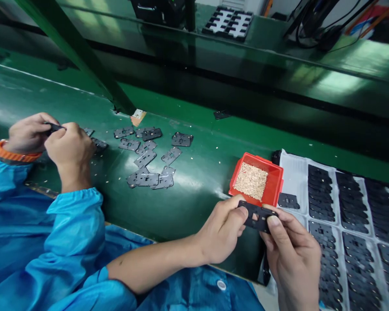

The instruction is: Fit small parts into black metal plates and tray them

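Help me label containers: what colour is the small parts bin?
Red; the small parts bin shows best in the head view.

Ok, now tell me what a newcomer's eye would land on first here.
Probably the bright red bin of small pale pieces, standing out on the green tabletop just beyond the wearer's hands. Next, the black plate with cutouts, held between the left hand and right hand in front of that bin. Then the orange wristband on a co-worker at the far left.
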Motion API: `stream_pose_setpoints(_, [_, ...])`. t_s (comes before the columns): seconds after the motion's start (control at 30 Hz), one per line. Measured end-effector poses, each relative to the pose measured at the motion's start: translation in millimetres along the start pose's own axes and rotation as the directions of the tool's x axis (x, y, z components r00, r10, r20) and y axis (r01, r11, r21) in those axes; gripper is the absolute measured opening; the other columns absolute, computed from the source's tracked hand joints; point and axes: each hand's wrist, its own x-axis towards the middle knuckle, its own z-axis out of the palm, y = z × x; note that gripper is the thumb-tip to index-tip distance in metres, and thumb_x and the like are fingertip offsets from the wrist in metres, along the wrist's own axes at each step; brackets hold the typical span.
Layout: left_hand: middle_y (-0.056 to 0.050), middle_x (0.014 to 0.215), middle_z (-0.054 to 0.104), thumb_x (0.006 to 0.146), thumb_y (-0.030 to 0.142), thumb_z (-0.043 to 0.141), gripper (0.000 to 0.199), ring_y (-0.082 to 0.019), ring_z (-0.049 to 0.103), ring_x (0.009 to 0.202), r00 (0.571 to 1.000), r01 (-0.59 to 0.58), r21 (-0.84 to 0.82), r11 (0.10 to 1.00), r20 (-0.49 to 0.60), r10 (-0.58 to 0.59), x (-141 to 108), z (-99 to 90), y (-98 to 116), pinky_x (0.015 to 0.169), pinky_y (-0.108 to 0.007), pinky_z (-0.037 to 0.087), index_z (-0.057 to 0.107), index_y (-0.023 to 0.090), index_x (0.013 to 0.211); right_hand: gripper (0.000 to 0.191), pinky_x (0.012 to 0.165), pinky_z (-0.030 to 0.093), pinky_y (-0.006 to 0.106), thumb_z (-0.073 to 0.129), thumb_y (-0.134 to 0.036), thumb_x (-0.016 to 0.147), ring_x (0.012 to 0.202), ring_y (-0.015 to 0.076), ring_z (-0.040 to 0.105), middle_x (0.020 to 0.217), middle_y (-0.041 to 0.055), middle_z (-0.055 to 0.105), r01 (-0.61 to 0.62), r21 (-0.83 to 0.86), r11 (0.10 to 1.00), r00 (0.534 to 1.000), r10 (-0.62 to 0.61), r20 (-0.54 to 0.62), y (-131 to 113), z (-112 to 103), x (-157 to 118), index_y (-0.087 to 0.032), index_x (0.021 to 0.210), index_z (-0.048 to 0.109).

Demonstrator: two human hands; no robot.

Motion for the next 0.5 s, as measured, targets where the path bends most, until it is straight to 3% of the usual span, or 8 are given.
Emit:
stream_pose_setpoints(0.13, [0.004, 0.073, 0.043, 0.108, 0.034, 0.039, 0.028, -0.008, 0.034, 0.060, 1.000, 0.005, 0.054, 0.999, -0.012, -0.005, 0, -5.7, 1, 0.054, -0.020, 0.030, 0.045, 0.019, 0.084, 0.022, 0.047, 0.051, 0.015, 0.088, -0.038, 0.086, 0.055, 0.0086, 0.060, 0.079, 0.0017, 0.074, -0.026, 0.030, 0.999, 0.999, 0.025, 0.031, -1, 7, 0, -0.024, 0.100, 0.079])
stream_pose_setpoints(0.27, [0.005, 0.067, 0.041, 0.108, 0.031, 0.036, 0.033, -0.009, 0.036, 0.061, 0.995, -0.014, 0.131, 0.991, -0.094, 0.026, 2, -10.2, -3, 0.056, -0.021, 0.029, 0.045, 0.019, 0.079, 0.020, 0.047, 0.051, 0.017, 0.085, -0.037, 0.090, 0.049, 0.0089, 0.057, 0.067, -0.0011, 0.069, 0.016, -0.037, 0.999, 0.997, -0.014, 0.074, 1, 9, -2, -0.024, 0.103, 0.079])
stream_pose_setpoints(0.4, [0.004, 0.067, 0.040, 0.106, 0.028, 0.037, 0.034, -0.010, 0.036, 0.063, 0.978, -0.064, 0.211, 0.975, -0.182, 0.104, 4, -12.5, -6, 0.057, -0.023, 0.029, 0.041, 0.020, 0.073, 0.019, 0.050, 0.050, 0.018, 0.079, -0.037, 0.095, 0.052, 0.0089, 0.058, 0.069, -0.0004, 0.068, 0.070, -0.092, 0.993, 0.988, -0.056, 0.142, 0, 13, -2, -0.022, 0.108, 0.079])
stream_pose_setpoints(0.5, [0.005, 0.067, 0.039, 0.107, 0.029, 0.036, 0.035, -0.011, 0.036, 0.063, 0.975, -0.090, 0.253, 0.963, -0.175, 0.137, 5, -12.9, -4, 0.058, -0.023, 0.030, 0.042, 0.020, 0.074, 0.019, 0.050, 0.048, 0.017, 0.077, -0.037, 0.097, 0.053, 0.0083, 0.056, 0.069, -0.0011, 0.066, 0.056, -0.066, 0.996, 0.986, -0.045, 0.161, -1, 17, 0, -0.023, 0.108, 0.078])
